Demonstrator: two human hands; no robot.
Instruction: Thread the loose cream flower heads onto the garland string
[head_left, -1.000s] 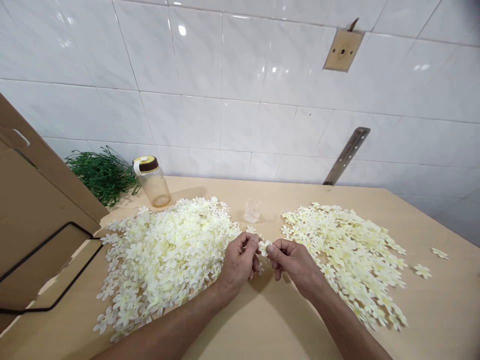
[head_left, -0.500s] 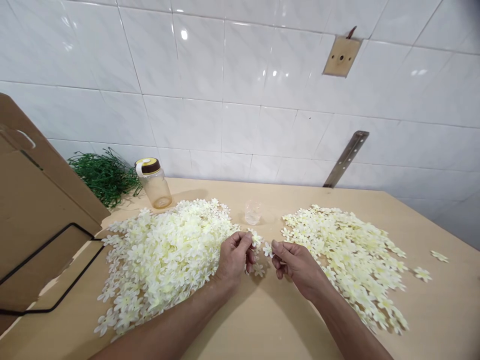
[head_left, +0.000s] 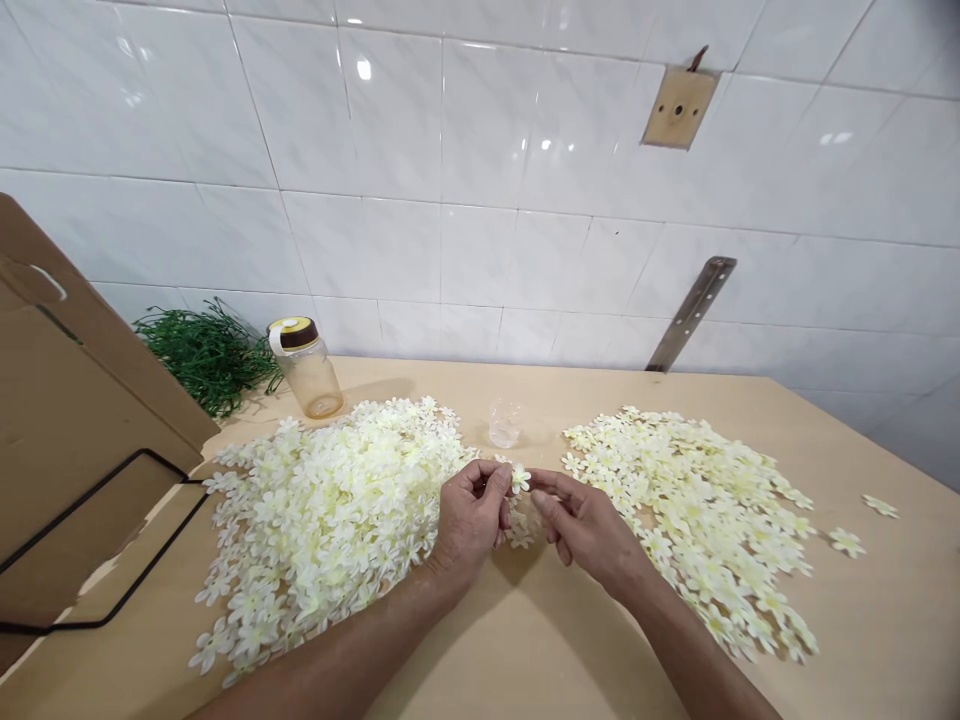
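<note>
Between thumb and forefinger, my left hand (head_left: 474, 508) pinches a small white artificial flower (head_left: 519, 479) with a pale yellow centre. My right hand (head_left: 581, 515) is just to the right of that flower. Its forefinger reaches the petals' edge, while the thumb stands apart below with no flower visible between them. A large heap of white flowers (head_left: 337, 500) spreads beside my left hand. To the right lies a flatter pile of similar flowers (head_left: 697, 500). A few loose blossoms (head_left: 521, 530) show on the table below my fingers, partly hidden.
A small clear cup (head_left: 505, 425) stands behind my hands. Farther left are a bottle with a brown and yellow lid (head_left: 311, 375) and green artificial stems (head_left: 214, 355). A cardboard box (head_left: 82, 400) and a black wire frame (head_left: 124, 600) occupy the left side. Tiled wall (head_left: 480, 250) closes the back.
The right hand's pinch has loosened, and the flower it held no longer shows in its fingers. Its forefinger has come in closer to the left hand, where a flower now faces up.
</note>
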